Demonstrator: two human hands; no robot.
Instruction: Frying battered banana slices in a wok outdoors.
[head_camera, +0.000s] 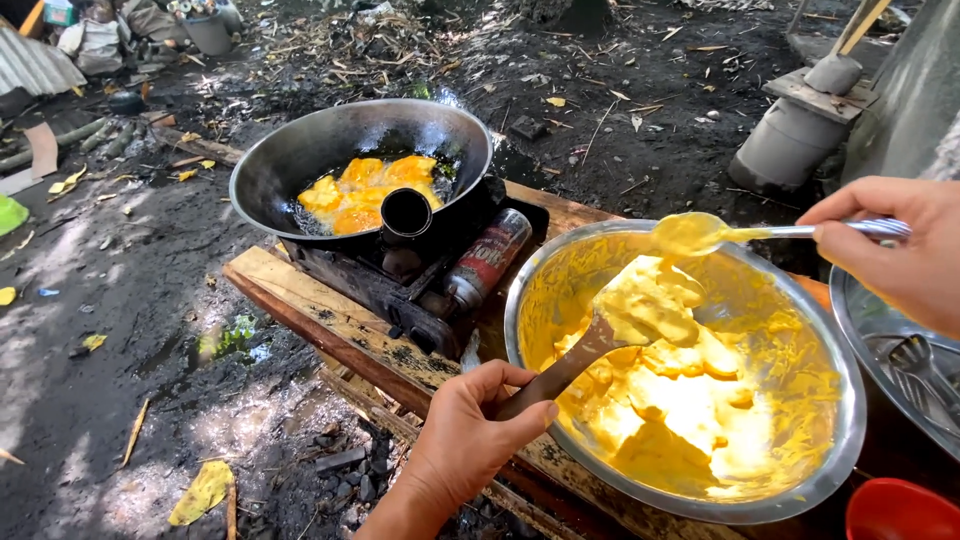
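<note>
Head view: your left hand (462, 437) sits just below the near-left rim of the steel mixing bowl (530, 280), fingers closed round the brown handle of a wooden spatula (560, 368). The spatula blade reaches into the bowl & carries a lump of thick yellow batter (650, 300), lifted above the rest of the mix. Your right hand (895, 245) is at the bowl's upper right, just past the rim, closed on the handle of a metal spoon (770, 232). The spoon's head is over the bowl's far rim, heaped w/ the same yellow batter, close above the lump on the spatula; can't tell if they touch

The bowl rests on a rough wooden tabletop (330, 320), batter smeared up its inside walls. Left of the bowl, on the same tabletop, is a portable gas stove (370, 280) w/ a gas canister (485, 262) lying on its side betw. stove & bowl. On the stove sits a dark wok (290, 160) w/ orange-yellow pieces frying in oil (365, 190). Right of the bowl, touching or nearly so, a steel tray (850, 320) holds utensils. Below-right of the bowl, a red bowl (895, 510) at the frame edge. Beyond the bowl, dark littered ground
</note>
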